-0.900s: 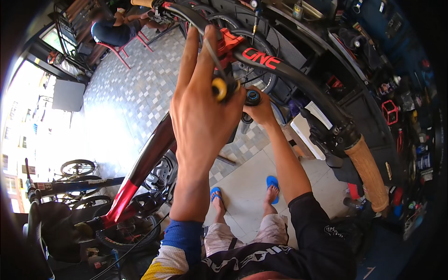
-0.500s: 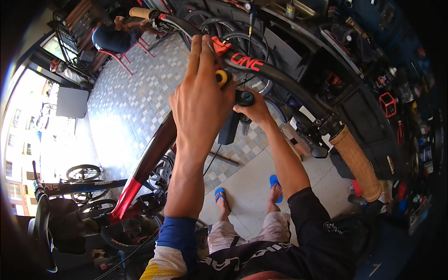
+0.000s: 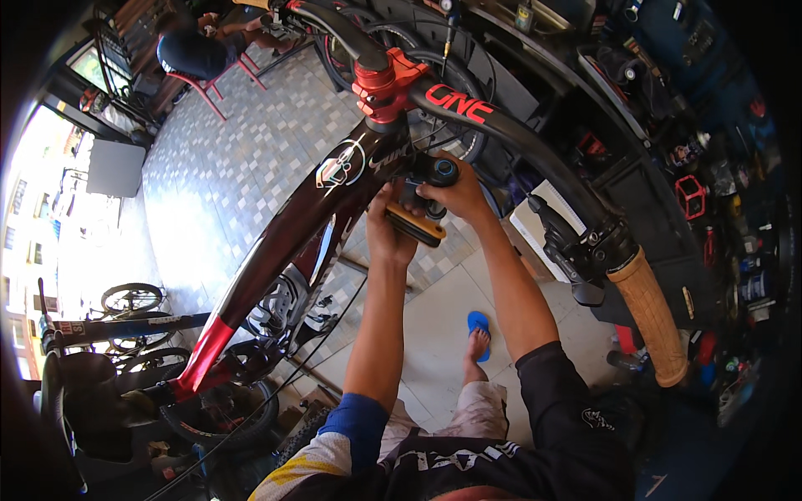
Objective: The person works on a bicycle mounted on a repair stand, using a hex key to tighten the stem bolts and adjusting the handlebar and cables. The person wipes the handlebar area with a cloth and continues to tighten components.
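A dark red bicycle frame slopes down to the left from a red stem. Bolted to that stem is a black handlebar with a tan grip at its near right end. Below the head of the frame, my left hand is closed around a yellow-and-black folding multi-tool. Just right of it, my right hand grips the upper part of the fork, beside a round black fork cap with a blue ring. Its fingertips are partly hidden behind the fork.
A brake lever hangs by the right grip. Along the right stands a workbench with a red pedal and many small parts. Behind the handlebar are several wheels. A person sits on a red chair at the far left; other bikes stand at left.
My left hand has come down from the stem to below the frame's head, with the multi-tool in it, uncovering the red stem. My right hand stays at the fork. The view has shifted slightly.
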A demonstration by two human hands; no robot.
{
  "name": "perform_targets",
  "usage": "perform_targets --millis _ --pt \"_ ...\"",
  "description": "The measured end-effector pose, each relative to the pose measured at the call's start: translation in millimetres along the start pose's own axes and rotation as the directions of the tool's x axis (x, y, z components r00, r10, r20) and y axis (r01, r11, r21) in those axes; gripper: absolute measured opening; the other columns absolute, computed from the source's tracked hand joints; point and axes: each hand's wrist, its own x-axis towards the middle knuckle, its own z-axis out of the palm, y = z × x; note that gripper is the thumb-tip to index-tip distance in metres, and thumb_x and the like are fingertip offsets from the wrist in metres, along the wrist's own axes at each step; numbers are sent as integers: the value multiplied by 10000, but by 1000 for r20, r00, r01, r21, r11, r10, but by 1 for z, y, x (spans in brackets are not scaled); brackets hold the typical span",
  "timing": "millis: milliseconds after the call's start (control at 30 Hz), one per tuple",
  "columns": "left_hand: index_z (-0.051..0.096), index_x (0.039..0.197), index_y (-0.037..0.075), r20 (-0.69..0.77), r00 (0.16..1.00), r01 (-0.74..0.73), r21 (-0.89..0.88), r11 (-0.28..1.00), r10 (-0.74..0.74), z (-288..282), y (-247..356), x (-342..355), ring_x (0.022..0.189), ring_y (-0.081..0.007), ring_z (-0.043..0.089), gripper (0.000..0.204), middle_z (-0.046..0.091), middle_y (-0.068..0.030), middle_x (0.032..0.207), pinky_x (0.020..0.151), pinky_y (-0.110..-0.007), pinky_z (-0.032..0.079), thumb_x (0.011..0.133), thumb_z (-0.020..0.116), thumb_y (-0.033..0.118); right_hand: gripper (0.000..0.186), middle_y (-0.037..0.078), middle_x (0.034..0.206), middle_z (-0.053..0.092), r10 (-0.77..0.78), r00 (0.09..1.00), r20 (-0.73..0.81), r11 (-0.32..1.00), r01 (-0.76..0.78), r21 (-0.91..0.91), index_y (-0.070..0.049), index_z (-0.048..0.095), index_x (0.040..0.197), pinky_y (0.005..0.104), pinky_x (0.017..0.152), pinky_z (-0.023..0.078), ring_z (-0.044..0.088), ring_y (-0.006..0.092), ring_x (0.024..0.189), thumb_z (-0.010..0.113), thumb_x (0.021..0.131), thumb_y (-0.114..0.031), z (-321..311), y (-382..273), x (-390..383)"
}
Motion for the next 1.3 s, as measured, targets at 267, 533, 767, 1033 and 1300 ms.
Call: perform_targets --millis 267,533,767,1033,1300 --pt "612 1242 58 61 998 4 -33 999 -2 -4 1 6 786 -158 555 332 669 -76 1165 708 -338 507 967 678 232 350 -21 851 715 -14 1000 17 999 15 -35 -64 677 1037 261 750 551 665 58 803 833 737 27 -2 3 1" --pt "605 1262 55 61 998 28 -77 997 -23 -5 1 11 785 -169 558 347 663 -94 1187 707 -338 510 978 683 240 370 -17 856 726 6 1000 -4 1000 -6 -4 -59 672 1060 263 757 552 677 58 819 833 741 37 3 4 0" --pt "596 1244 67 51 998 -29 -47 998 31 20 -13 -5 787 -163 557 371 640 -86 1100 707 -338 507 978 723 292 364 17 857 728 19 999 35 997 -22 77 -33 639 1127 258 682 581 710 93 762 788 810 69 -3 15 2" --pt "593 1262 73 120 992 35 7 999 -36 40 -11 -7 725 -133 547 372 653 -71 1090 628 -282 521 961 731 243 454 55 945 712 74 991 109 984 -91 156 -60 598 1235 271 706 563 720 135 835 808 832 -46 -5 -9 -7" --pt "567 1351 101 125 983 -105 -235 966 137 31 -28 0 690 -89 504 370 668 -58 1354 617 -255 487 990 624 152 337 83 1184 745 253 934 253 915 -145 -377 -44 703 1288 316 955 540 691 157 1080 736 956 -98 -168 -115 -82"
